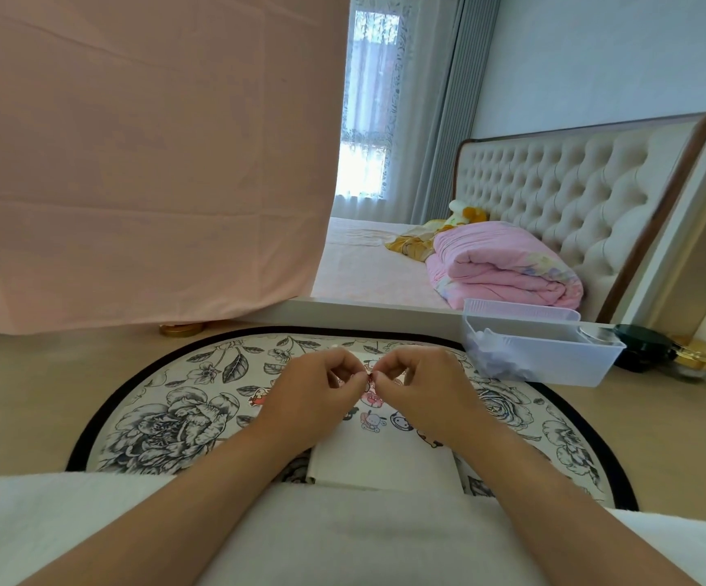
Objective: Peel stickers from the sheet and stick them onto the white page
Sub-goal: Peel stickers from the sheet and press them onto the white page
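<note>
Above the round black-rimmed floral fabric mat (165,416), left hand (313,387) and right hand (423,387) meet. Thumb and forefinger of each are curled, pinching one tiny reddish sticker (370,375); which way it faces is too small to tell. White rectangular paper page (381,458) lies flat on the mat just below, long axis running away from the person, with cartoon stickers (371,420) on it. Translucent rectangular plastic bin (575,365) at right holds small pale bluish pieces.

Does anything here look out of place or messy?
Mostly tidy. One small red-and-white sticker seems to sit on the floral mat, left of the white page, beside the left hand. Whether it's stuck there, I cannot tell.
</note>
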`<state>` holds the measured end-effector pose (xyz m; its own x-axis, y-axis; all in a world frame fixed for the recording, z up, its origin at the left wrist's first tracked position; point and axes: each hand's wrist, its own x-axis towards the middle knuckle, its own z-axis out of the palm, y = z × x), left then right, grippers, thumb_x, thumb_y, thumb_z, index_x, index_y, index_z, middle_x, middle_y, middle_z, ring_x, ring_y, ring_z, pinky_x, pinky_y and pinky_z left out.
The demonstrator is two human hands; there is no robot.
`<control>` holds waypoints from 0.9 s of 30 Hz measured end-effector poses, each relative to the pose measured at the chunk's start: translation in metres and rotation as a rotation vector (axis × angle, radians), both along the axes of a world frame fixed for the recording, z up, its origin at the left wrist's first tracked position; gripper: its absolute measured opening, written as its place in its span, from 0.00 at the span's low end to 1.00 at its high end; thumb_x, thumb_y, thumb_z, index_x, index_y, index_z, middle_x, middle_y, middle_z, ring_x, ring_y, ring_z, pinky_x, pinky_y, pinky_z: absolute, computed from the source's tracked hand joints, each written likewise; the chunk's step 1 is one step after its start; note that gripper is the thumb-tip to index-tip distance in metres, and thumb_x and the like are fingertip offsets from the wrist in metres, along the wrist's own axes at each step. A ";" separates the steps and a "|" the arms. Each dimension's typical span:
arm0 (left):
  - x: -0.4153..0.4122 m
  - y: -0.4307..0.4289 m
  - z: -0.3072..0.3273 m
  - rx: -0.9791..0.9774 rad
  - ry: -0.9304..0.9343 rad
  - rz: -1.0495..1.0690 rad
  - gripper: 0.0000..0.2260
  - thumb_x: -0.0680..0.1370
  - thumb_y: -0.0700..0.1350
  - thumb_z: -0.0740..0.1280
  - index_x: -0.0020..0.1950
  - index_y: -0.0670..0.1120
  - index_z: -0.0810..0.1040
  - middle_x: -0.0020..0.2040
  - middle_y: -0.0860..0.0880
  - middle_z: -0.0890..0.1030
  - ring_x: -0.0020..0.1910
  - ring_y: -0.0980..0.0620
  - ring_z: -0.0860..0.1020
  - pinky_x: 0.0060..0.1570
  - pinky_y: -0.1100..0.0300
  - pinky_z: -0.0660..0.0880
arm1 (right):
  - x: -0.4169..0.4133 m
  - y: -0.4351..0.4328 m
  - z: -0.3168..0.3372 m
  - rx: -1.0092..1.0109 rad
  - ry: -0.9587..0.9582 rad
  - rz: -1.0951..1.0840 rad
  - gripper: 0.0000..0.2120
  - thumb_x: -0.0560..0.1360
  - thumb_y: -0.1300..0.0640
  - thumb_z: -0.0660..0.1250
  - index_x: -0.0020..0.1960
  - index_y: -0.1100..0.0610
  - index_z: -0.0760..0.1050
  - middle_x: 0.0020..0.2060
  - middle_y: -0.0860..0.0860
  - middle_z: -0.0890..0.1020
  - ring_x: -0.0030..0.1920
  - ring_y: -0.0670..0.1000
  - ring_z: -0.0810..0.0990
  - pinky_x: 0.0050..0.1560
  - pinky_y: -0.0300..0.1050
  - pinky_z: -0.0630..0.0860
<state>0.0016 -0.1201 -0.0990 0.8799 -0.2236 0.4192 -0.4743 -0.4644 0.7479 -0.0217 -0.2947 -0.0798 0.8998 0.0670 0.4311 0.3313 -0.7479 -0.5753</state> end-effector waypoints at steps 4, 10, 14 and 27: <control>0.000 0.000 0.001 -0.027 0.014 0.006 0.05 0.75 0.46 0.72 0.39 0.54 0.81 0.34 0.56 0.82 0.30 0.61 0.77 0.31 0.71 0.70 | -0.002 0.002 0.000 0.041 -0.029 -0.013 0.04 0.73 0.53 0.72 0.40 0.47 0.83 0.34 0.40 0.84 0.31 0.38 0.77 0.36 0.34 0.69; -0.002 -0.005 0.001 -0.065 0.012 0.039 0.06 0.75 0.45 0.71 0.39 0.54 0.81 0.32 0.53 0.81 0.30 0.59 0.78 0.32 0.67 0.73 | -0.004 0.009 -0.003 -0.202 -0.316 -0.152 0.04 0.70 0.50 0.70 0.37 0.48 0.80 0.32 0.40 0.81 0.31 0.42 0.77 0.33 0.35 0.70; -0.001 -0.003 0.000 -0.096 0.008 0.059 0.06 0.76 0.45 0.70 0.39 0.53 0.80 0.34 0.51 0.81 0.29 0.60 0.75 0.33 0.64 0.73 | -0.007 0.012 -0.002 -0.102 -0.270 -0.077 0.04 0.71 0.50 0.70 0.38 0.48 0.80 0.32 0.40 0.82 0.31 0.41 0.76 0.34 0.35 0.71; 0.002 0.001 0.005 -0.193 0.047 -0.051 0.05 0.77 0.44 0.70 0.42 0.50 0.83 0.35 0.48 0.83 0.32 0.58 0.75 0.33 0.65 0.74 | -0.003 0.001 0.009 0.458 0.224 0.130 0.03 0.74 0.57 0.75 0.44 0.56 0.86 0.39 0.56 0.86 0.30 0.46 0.76 0.35 0.42 0.76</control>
<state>0.0032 -0.1195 -0.0941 0.8892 -0.1876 0.4174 -0.4560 -0.2868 0.8425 -0.0242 -0.2936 -0.0710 0.9702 0.0339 0.2401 0.2357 -0.3646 -0.9009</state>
